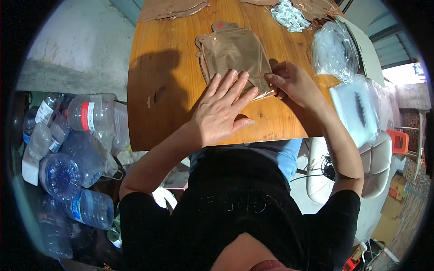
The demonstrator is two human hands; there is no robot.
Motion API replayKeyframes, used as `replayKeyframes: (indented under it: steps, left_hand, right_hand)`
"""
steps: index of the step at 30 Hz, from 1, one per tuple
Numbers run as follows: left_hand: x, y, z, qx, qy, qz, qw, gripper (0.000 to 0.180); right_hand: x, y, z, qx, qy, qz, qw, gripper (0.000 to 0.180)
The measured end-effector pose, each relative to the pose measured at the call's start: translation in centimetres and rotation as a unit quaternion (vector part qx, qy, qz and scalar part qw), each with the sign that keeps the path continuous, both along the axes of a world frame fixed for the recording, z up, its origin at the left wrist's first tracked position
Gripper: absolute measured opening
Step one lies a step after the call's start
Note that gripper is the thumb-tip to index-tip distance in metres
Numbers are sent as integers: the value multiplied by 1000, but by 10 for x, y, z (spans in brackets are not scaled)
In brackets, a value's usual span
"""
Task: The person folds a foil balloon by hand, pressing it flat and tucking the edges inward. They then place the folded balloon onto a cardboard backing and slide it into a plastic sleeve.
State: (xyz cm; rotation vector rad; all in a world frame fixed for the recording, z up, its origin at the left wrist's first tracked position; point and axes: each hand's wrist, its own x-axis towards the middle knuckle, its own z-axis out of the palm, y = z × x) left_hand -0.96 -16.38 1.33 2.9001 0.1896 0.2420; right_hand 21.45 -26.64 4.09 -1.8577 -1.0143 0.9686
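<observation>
Bronze-coloured foil (235, 52) lies flat near the middle of a wooden table (156, 124), its tabbed end pointing away from the person. At far left, clear plastic bottles (61, 176) sit heaped. The left hand (220, 115), fingers spread and grasping nothing, rests across the foil's near end. The right hand (296, 83), fingers curled, meets its right edge; whether it grips cannot be told. Farther right sits crumpled clear plastic (333, 49).
</observation>
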Motion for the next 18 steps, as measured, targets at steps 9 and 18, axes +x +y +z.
replayKeyframes:
  steps: [9, 18]
  left_hand:
    - [0, -2, -1, 8, 2, 3, 1000, 76]
    - [14, 3, 5, 22, -27, -19, 999, 75]
  right_hand:
    - [3, 2, 12, -82, 0, 25, 996, 32]
    - [5, -1, 11, -114, 10, 27, 993, 31]
